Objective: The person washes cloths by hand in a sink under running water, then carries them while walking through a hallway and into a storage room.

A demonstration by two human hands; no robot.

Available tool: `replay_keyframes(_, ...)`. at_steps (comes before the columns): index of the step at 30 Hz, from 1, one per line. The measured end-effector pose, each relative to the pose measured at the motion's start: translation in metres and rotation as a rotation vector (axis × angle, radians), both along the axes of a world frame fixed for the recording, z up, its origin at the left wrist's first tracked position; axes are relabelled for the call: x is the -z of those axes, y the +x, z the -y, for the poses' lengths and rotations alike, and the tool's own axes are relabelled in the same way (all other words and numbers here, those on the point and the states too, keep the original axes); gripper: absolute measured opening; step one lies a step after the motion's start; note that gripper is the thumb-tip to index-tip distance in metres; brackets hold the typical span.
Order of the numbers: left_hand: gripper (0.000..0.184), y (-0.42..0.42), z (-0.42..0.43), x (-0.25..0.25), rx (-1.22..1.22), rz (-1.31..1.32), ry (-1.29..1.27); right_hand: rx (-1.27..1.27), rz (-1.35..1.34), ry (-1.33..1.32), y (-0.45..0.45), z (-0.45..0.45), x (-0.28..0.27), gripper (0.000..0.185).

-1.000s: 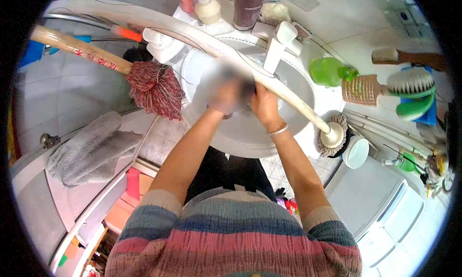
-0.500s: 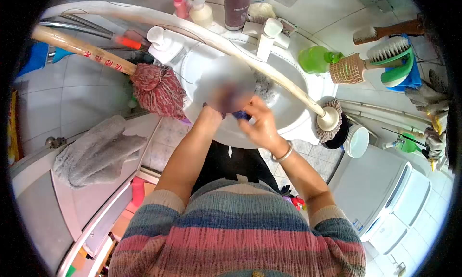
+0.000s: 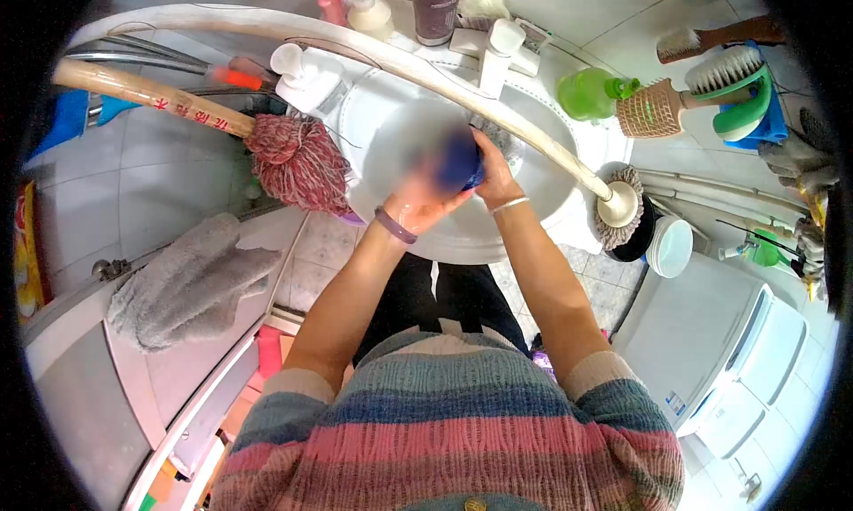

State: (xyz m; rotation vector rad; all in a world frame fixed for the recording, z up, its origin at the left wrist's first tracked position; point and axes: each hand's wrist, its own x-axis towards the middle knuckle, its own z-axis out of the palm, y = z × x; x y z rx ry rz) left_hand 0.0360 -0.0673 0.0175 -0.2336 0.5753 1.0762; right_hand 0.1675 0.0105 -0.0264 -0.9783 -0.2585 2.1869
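Note:
Over the white sink [image 3: 462, 240], my left hand [image 3: 422, 211] and my right hand [image 3: 493, 166] come together around a dark blue object [image 3: 458, 160], partly smeared by a blur. The left hand cups it from below and the left, with its upper part blurred. From the right side my right hand's fingers wrap round it. A purple band circles my left wrist and a pale bangle my right. Water or foam shows in the basin behind the hands, near the white faucet [image 3: 499, 59].
A long pole [image 3: 391, 56] crosses above the sink. At left are a red mop [image 3: 300, 166] and a grey towel [image 3: 187, 284]. Bottles, including a green one [image 3: 588, 93], line the back rim. Brushes [image 3: 729, 71] hang at right above a white bucket [image 3: 668, 246].
My right hand, apart from the left with spread fingers half a second ago, has closed in on the blue object. More of that object shows now, higher over the basin.

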Motion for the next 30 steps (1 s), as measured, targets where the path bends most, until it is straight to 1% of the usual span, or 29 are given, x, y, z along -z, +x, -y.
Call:
replay_keyframes(1, 0.047, 0.0, -0.001, 0.004, -0.017, 0.108, 0.046, 0.033, -0.087, -0.011, 0.001, 0.008, 0.001, 0.041)
replay_keyframes(3, 0.047, 0.003, -0.003, 0.003, -0.059, 0.173, 0.068, 0.125, -0.287, -0.081, 0.0, 0.025, -0.002, 0.046)
replay_keyframes(4, 0.047, 0.008, -0.005, -0.007, -0.08, 0.207, 0.078, 0.172, -0.384, -0.117, -0.001, 0.031, -0.002, 0.048)
replay_keyframes(5, 0.046, 0.014, -0.002, -0.018, -0.092, 0.175, 0.045, 0.124, -0.437, -0.005, -0.005, 0.032, 0.01, 0.056)
replay_keyframes(8, 0.042, 0.016, 0.006, 0.002, -0.062, 0.193, -0.091, 0.151, -0.609, 0.074, -0.022, 0.029, -0.024, 0.05)
replay_keyframes(9, 0.039, 0.014, 0.008, -0.001, -0.005, 0.173, -0.111, 0.161, -0.545, 0.035, -0.018, 0.022, -0.012, 0.037)
replay_keyframes(11, 0.038, 0.006, 0.012, 0.019, 0.102, 0.078, -0.014, 0.055, -0.202, 0.009, -0.008, 0.0, 0.003, 0.027)
replay_keyframes(12, 0.037, 0.004, 0.009, 0.02, 0.156, 0.033, 0.039, 0.0, -0.03, -0.002, -0.007, -0.006, -0.001, 0.022)
replay_keyframes(13, 0.033, 0.002, 0.006, 0.021, 0.176, -0.072, 0.021, 0.004, 0.092, -0.032, -0.008, -0.01, -0.005, 0.023)
replay_keyframes(14, 0.03, 0.001, 0.003, 0.022, 0.252, -0.2, 0.05, -0.082, 0.2, 0.03, -0.008, -0.015, -0.009, 0.028)
replay_keyframes(16, 0.025, -0.003, -0.006, 0.025, 0.401, -0.456, 0.105, -0.26, 0.413, 0.154, -0.01, -0.025, -0.01, 0.045)
replay_keyframes(17, 0.029, -0.002, -0.009, 0.035, 0.475, -0.599, 0.138, -0.251, 0.422, 0.372, -0.01, -0.026, 0.004, 0.039)
replay_keyframes(20, 0.041, 0.006, -0.028, 0.025, 0.864, -1.652, 0.318, -0.32, 1.181, 1.004, -0.023, -0.026, 0.02, 0.035)
replay_keyframes(21, 0.046, 0.007, -0.027, 0.03, 0.646, -1.745, 0.393, -0.279, 1.207, 1.051, -0.027, -0.025, 0.015, 0.032)
replay_keyframes(22, 0.043, 0.003, -0.029, 0.036, 0.667, -1.609, 0.396, -0.381, 1.195, 0.935, -0.026, -0.025, 0.008, 0.035)
replay_keyframes(23, 0.04, -0.001, -0.028, 0.042, 0.688, -1.47, 0.395, -0.429, 0.982, 0.838, -0.024, -0.026, 0.001, 0.037)
replay_keyframes(24, 0.037, -0.004, -0.028, 0.036, 0.71, -1.331, 0.395, -0.467, 0.772, 0.734, -0.019, -0.026, -0.006, 0.04)
replay_keyframes(27, 0.039, -0.004, -0.024, 0.031, 0.363, -0.528, 0.108, -0.333, 0.151, 0.512, -0.006, -0.024, -0.034, 0.05)
replay_keyframes(28, 0.04, -0.004, -0.024, 0.018, 0.239, -0.265, 0.015, -0.285, 0.048, 0.424, 0.005, -0.025, -0.029, 0.057)
replay_keyframes(29, 0.041, -0.002, -0.02, 0.003, 0.141, -0.1, -0.081, -0.229, 0.034, 0.365, 0.013, -0.023, -0.015, 0.058)
replay_keyframes(30, 0.04, -0.001, -0.015, -0.005, 0.128, 0.082, -0.081, -0.169, 0.02, 0.303, 0.017, -0.019, -0.005, 0.06)
